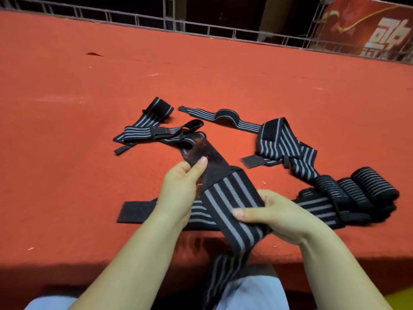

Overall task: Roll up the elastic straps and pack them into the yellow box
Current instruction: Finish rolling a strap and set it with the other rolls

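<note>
Rolling step, just at start. Left hand (pixel 178 193) pinching dark velcro end of black elastic strap with grey stripes (pixel 230 211), thumb on top. Right hand (pixel 277 218) gripping same strap further along, fingers (pixel 240 212) curled over striped part; rest of strap hanging off red felt worktop (pixel 67 130) edge to lap. Approx. three rolled black straps (pixel 357 191) lying at right, two loose striped straps (pixel 286 144) behind. Yellow corner (pixel 400 298) at bottom right, prob. the box, cannot confirm. Next: fold velcro end over and turn tight, w/ right hand keeping tension.
</note>
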`<state>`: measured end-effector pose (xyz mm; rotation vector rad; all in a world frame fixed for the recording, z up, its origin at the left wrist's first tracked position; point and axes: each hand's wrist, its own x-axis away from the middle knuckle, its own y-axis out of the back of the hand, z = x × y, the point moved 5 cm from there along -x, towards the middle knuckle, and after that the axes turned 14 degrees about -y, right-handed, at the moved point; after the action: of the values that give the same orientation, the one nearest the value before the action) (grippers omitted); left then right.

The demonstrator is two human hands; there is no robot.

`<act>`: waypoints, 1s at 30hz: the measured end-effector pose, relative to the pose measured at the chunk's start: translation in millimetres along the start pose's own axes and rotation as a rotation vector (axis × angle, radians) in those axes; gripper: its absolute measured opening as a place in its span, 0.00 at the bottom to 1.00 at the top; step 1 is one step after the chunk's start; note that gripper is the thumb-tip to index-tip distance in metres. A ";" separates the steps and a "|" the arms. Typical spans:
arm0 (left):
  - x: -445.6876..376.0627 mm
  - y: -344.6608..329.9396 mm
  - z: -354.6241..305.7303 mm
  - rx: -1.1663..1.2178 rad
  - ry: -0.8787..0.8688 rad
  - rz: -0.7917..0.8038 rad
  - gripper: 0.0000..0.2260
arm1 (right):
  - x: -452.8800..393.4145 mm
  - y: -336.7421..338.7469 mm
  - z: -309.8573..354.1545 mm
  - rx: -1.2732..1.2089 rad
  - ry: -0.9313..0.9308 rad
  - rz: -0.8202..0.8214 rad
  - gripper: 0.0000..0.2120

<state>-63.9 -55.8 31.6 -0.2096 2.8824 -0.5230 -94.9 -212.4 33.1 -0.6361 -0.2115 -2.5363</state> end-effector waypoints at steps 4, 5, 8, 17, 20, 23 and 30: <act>-10.4 31.0 -2.7 -0.015 -0.026 -0.194 0.10 | -10.3 -5.0 -22.2 0.151 -0.177 0.161 0.18; -13.6 40.9 -2.1 0.012 -0.016 -0.257 0.09 | -9.3 0.5 -22.7 0.170 -0.219 0.148 0.20; -19.9 68.3 -2.6 0.124 0.018 -0.431 0.07 | 2.4 35.6 -1.0 0.200 -0.274 -0.036 0.29; -10.7 72.7 5.9 0.118 0.135 -0.321 0.04 | -14.3 69.1 58.8 0.954 -0.232 -0.773 0.21; -6.6 69.4 5.9 0.140 0.149 -0.306 0.05 | -44.5 1.2 30.7 0.835 -0.047 -0.481 0.44; -3.2 71.3 3.1 0.189 0.174 -0.335 0.06 | -70.3 -54.8 7.7 0.843 0.128 -0.390 0.50; -6.3 106.2 -16.8 -0.095 -0.023 -0.259 0.09 | -82.1 -57.4 17.4 0.737 0.228 -0.510 0.17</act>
<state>-72.5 49.3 9.8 -0.6056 2.8762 -0.4217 -55.2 -122.2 7.7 0.0101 -1.2817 -2.6671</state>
